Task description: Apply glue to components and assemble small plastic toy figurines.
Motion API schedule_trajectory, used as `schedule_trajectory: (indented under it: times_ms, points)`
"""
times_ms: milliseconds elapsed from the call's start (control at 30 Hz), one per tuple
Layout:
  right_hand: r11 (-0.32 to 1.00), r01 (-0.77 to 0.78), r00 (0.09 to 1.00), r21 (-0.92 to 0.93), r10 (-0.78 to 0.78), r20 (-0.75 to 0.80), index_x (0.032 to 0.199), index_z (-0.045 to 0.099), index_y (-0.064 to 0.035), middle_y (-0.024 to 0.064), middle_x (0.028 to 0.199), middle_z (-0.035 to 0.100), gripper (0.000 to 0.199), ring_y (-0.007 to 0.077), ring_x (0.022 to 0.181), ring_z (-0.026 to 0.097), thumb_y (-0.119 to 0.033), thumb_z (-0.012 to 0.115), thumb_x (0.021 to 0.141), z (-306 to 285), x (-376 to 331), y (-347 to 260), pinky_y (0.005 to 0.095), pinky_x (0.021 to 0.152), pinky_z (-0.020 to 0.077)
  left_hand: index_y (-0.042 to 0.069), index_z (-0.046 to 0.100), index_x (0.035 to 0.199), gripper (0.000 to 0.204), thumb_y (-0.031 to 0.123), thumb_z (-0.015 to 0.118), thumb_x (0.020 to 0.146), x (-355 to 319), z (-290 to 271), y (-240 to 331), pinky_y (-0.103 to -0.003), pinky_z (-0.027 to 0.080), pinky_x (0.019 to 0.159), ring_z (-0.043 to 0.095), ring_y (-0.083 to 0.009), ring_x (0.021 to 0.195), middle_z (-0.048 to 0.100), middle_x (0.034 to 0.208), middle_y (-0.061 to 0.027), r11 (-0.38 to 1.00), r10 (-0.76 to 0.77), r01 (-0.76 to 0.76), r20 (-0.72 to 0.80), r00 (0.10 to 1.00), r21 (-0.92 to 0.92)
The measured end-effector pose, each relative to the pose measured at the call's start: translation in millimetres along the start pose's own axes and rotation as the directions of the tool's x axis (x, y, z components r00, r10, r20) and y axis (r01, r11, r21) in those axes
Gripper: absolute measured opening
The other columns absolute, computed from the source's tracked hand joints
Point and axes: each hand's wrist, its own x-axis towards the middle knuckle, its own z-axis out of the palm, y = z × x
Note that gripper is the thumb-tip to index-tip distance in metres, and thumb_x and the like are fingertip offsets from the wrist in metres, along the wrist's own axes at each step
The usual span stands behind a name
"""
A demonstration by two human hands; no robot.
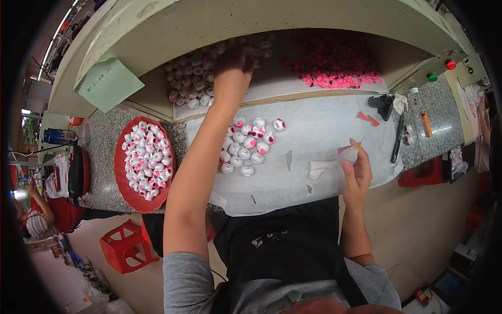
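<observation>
A round red tray (140,201) sits on the speckled stone counter (102,141) to the person's left, heaped with small white caps (147,161) that show pink and dark inserts. A second, looser cluster of the same kind of caps (247,145) lies straight on the white sheet (314,131) spread over the counter, just right of the left forearm. Behind the sheet a shallow recess under the pale shelf (251,21) holds two heaps: plain white caps (191,78) on the left and small pink pieces (340,79) on the right.

The left hand (234,65) reaches up into the recess at the right edge of the white cap heap; its fingers are in shadow and blurred, so I cannot tell whether they grip anything. The right hand (357,170) rests near the front right of the sheet, fingers closed around a small whitish piece (349,154) with a thin orange tip; its exact shape is hard to make out.

A green paper (107,82) hangs on the shelf at left. A dark tool (383,103), two red scraps (367,119) and an orange lighter-like stick (426,124) lie at right. Further back the pink heap fades into darkness.
</observation>
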Motion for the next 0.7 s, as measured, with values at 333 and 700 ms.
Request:
schedule_trajectory:
  times_ms: [333,700]
  points:
    - [0.892,-0.230,0.953,0.390,0.125,0.275,0.103,0.038,0.0026,0.0091,0.084,0.044,0.033,0.0175,0.066,0.049,-0.013,0.047,0.075,31,-8,-33,0.0263,0.051,0.0436,0.001,0.044,0.105,0.027,0.007,0.047,0.078,-165,-42,55,-0.025,0.043,0.071,0.052,-0.0176,0.084,0.052,0.097,-0.0112,-0.372,-0.262,0.536,0.639,0.723,-0.758]
    - [0.630,-0.444,0.894,0.637,0.355,0.272,0.092,0.039,-0.0017,0.0117,0.084,0.046,0.025,0.0175,0.062,0.050,-0.010,0.051,0.072,46,-12,-49,0.0255,0.051,0.0420,0.003,0.043,0.102,0.023,0.014,0.043,0.082,-183,-45,63,-0.030,0.048,0.069,0.054,-0.0204,0.078,0.049,0.096,-0.0173,-0.505,-0.292,0.372,0.560,0.775,-0.779]
